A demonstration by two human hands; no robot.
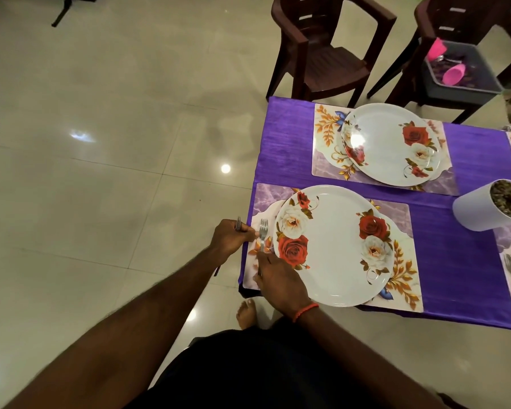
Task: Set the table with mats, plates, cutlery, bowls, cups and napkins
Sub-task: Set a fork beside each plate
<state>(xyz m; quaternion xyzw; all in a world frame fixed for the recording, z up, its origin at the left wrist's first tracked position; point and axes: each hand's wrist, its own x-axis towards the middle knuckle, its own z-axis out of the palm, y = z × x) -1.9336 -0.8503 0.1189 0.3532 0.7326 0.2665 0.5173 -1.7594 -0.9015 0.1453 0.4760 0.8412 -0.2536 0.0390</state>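
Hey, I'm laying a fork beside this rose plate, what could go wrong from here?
The silver metal fork lies on the narrow strip of floral placemat between the round white rose-patterned plate and the edge of the purple-clothed table; a nudge from the right hand pinching it could slide it off. The left hand grips spare metal cutlery beyond that edge, so a slack hold could drop it near the bare foot.

On my feed, glossy cream floor tiles [101,128] with lamp glare, dark brown plastic chair [331,63], matching chair [472,33] beside it, purple-clothed table [469,246]
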